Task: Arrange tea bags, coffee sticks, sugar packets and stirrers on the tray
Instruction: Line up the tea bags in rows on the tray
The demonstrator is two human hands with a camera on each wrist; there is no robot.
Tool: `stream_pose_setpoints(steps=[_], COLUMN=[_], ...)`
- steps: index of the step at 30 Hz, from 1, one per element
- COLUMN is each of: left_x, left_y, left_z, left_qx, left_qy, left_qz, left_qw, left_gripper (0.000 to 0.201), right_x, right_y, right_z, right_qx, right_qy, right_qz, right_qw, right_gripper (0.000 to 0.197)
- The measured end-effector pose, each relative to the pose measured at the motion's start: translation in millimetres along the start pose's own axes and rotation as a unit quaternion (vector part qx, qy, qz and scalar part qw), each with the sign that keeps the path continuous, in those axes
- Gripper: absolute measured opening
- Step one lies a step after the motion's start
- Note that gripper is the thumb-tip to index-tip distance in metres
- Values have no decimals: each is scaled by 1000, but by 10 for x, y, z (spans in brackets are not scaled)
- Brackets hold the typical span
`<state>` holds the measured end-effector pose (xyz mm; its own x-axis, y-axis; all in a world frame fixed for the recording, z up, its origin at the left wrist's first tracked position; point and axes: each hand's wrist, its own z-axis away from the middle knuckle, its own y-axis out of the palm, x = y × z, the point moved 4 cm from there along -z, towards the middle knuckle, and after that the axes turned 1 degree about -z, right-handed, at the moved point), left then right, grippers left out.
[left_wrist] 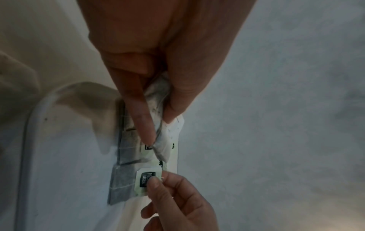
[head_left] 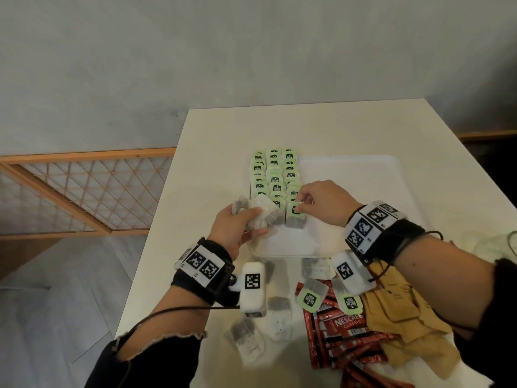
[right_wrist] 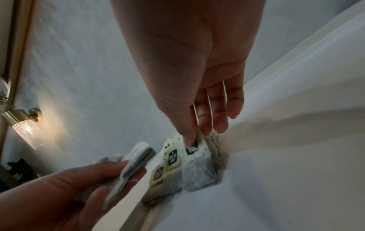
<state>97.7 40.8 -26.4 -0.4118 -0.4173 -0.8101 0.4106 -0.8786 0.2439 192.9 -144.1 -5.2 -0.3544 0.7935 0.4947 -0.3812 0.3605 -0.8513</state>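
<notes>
— What do the tea bags look like?

— Flat white paper sachets with dark leaf showing grey through them, each with a string and a pale green tag bearing a black label. Three rows (head_left: 275,175) of them lie overlapping along the left part of the white tray (head_left: 349,175), tags facing up.

— Where is the one being handled?

— At the near end of the right row. The bag (head_left: 295,217) lies on the tray, and the right hand (head_left: 321,203) pinches its green tag between thumb and fingertips. From the left wrist view the thumb covers part of the black label.

— And the left hand?

— The left hand (head_left: 237,225) holds a bunch (head_left: 260,212) of several more bags, fingers curled round them, just beside the tray's left near corner. The bunch is crumpled, paper and strings pressed together.

— Anything off the tray?

— Loose bags (head_left: 249,334) lie scattered on the table (head_left: 223,130) near the person, some tag up, some showing only paper. Red coffee sticks (head_left: 338,340) sit in a heap to the right of them, partly under two tagged bags. Brown packets (head_left: 402,326) are piled beside the sticks, under the right forearm.

— Stirrers?

— I cannot make any out.
</notes>
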Motion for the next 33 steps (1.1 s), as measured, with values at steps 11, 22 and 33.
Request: stream_pose_setpoints(steps=[11, 22, 33], left_x=[-33, -24, -158], left_y=[267, 416, 476], left_z=[203, 484, 532], left_qx=[56, 51, 35], left_qy=[28, 81, 123], left_qz=[-45, -69, -56], left_qw=[997, 993, 990], left_gripper=[9, 14, 27], right_x=[213, 349, 507], right_y=[-39, -173, -162], right_z=[330, 645, 776], right_qx=[-40, -155, -157], right_qy=[-17, -54, -126], right_qz=[-233, -119, -94], right_qw=[972, 979, 975], right_gripper=[15, 13, 15])
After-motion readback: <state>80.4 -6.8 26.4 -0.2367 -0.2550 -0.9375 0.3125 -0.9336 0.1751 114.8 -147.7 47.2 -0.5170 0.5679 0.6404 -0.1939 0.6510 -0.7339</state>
